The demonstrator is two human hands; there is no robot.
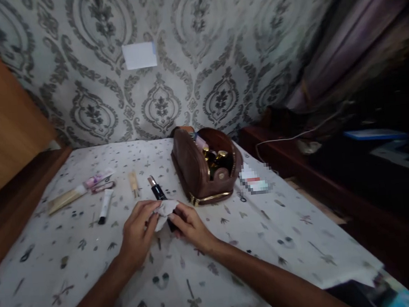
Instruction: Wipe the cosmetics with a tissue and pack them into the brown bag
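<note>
Both my hands meet over the front middle of the table. My left hand (138,230) is closed on a crumpled white tissue (166,207). Held in my right hand (194,227) is a small black object (172,225), partly covered by fingers and tissue, so its kind does not show. The tissue presses against that object. Just beyond the hands lies a black cosmetic bottle (157,192) with a shiny neck. A brown zippered makeup bag (191,166) stands open to the right, with gold-capped items (222,155) inside.
Several tubes lie at left: a beige tube (65,199), a pink one (97,178) and a white tube with black cap (105,207). A small beige item (133,184) lies nearby. A blurred-out packet (254,179) is right of the bag. Patterned wallpaper (160,95) rises behind.
</note>
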